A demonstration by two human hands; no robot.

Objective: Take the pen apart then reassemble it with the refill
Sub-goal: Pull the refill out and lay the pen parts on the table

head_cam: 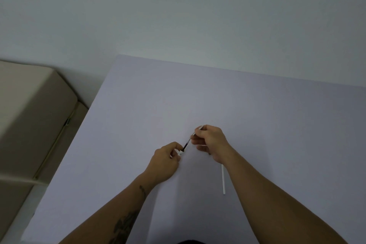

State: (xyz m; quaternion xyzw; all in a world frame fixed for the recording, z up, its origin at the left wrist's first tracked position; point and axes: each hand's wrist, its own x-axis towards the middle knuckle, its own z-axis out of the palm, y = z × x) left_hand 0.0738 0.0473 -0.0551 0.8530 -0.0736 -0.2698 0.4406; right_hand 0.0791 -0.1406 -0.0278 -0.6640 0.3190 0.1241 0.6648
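Note:
Between my two hands runs a thin refill (187,143) with a dark lower stretch, slanting from lower left to upper right. My right hand (211,140) pinches its upper, paler end. My left hand (166,161) is closed on a small white pen piece (179,152) at the refill's lower end; whether the refill sits inside that piece I cannot tell. A long white pen barrel (223,179) lies on the table (257,115) beside my right forearm, its top end hidden under my wrist.
The pale lilac table fills the middle and right of the view, its left edge running diagonally. A beige cushioned seat (29,115) stands to the left, lower than the tabletop. A plain wall rises behind.

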